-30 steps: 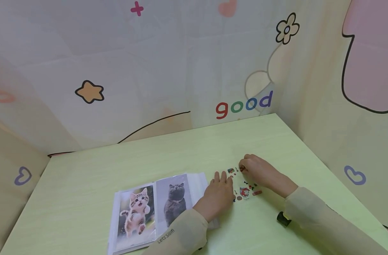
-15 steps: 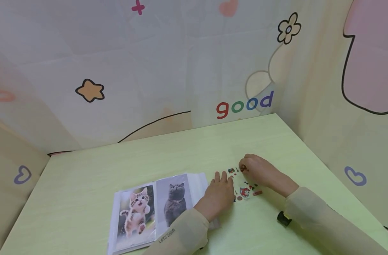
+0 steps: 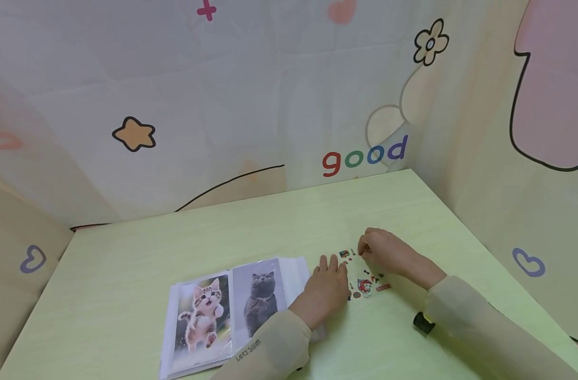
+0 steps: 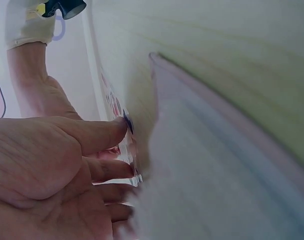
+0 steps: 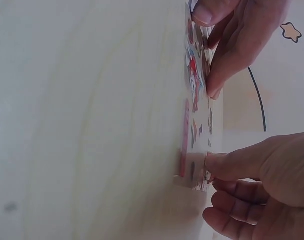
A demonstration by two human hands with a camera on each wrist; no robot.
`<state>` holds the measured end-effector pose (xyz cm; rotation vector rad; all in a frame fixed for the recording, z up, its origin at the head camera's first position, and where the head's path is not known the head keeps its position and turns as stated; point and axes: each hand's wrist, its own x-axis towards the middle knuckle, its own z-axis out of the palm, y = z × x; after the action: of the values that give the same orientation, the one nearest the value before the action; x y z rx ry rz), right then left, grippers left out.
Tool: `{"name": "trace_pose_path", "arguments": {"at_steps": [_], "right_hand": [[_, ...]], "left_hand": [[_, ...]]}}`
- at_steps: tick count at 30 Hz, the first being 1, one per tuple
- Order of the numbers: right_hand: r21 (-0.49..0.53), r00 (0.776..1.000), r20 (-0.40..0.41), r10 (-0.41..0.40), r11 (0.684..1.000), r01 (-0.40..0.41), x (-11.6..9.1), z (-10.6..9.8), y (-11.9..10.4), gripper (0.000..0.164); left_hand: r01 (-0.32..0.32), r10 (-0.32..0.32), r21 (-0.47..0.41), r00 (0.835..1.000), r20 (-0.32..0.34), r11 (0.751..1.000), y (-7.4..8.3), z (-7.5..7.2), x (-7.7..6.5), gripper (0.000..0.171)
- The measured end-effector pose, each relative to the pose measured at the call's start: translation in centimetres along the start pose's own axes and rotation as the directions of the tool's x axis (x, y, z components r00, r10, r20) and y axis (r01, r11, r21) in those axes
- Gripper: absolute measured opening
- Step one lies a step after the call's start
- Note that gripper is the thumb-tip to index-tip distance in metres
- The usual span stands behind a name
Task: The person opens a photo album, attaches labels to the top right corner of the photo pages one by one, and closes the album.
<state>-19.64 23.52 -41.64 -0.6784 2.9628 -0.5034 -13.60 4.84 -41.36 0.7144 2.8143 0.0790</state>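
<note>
A clear sticker sheet (image 3: 357,295) with several small colourful stickers lies on the table to the right of an open photo album. My left hand (image 3: 321,295) rests on the sheet's left side, fingers stretched forward, its thumb on the near part of the sheet in the left wrist view. At the sheet's far right corner, my right hand (image 3: 388,252) has thumb and index finger pinched together on a small sticker (image 5: 208,176), mostly hidden by the fingertips. The other fingers of that hand are curled. A red-haired character sticker (image 3: 364,286) shows between the hands.
The photo album (image 3: 165,338) shows two cat photos, its right page partly under the left forearm. A dark wrist device (image 3: 424,323) sits under the right sleeve. Printed cloth walls (image 3: 222,105) stand along the table's back and sides.
My right hand has shifted very slightly right, and its fingertips now cover more of the small sticker. The left hand stays in place on the sheet.
</note>
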Motion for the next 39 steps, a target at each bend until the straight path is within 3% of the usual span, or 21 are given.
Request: {"name": "trace_pose_path", "arguments": {"at_steps": [7, 17, 32, 39], "right_hand": [[0.002, 1.000, -0.010, -0.015, 1.000, 0.015, -0.2, -0.2, 0.5, 0.013], [0.076, 0.997, 0.037, -0.071, 0.995, 0.068, -0.8, -1.1, 1.4, 0.011], [0.212, 0.998, 0.032, -0.046, 0.976, 0.038, -1.9, -1.7, 2.8, 0.009], [0.251, 0.999, -0.052, -0.008, 0.968, 0.020, -2.3, -2.2, 3.4, 0.003]], "left_hand": [[0.003, -0.003, -0.023, 1.000, 0.003, 1.000, 0.0, 0.1, 0.1, 0.056], [0.011, -0.011, -0.037, 1.000, 0.010, 0.999, 0.0, 0.0, 0.0, 0.057], [0.013, -0.012, -0.022, 1.000, 0.021, 1.000, 0.0, 0.1, 0.1, 0.057], [0.015, -0.014, -0.018, 1.000, 0.025, 1.000, 0.1, 0.0, 0.1, 0.057]]}}
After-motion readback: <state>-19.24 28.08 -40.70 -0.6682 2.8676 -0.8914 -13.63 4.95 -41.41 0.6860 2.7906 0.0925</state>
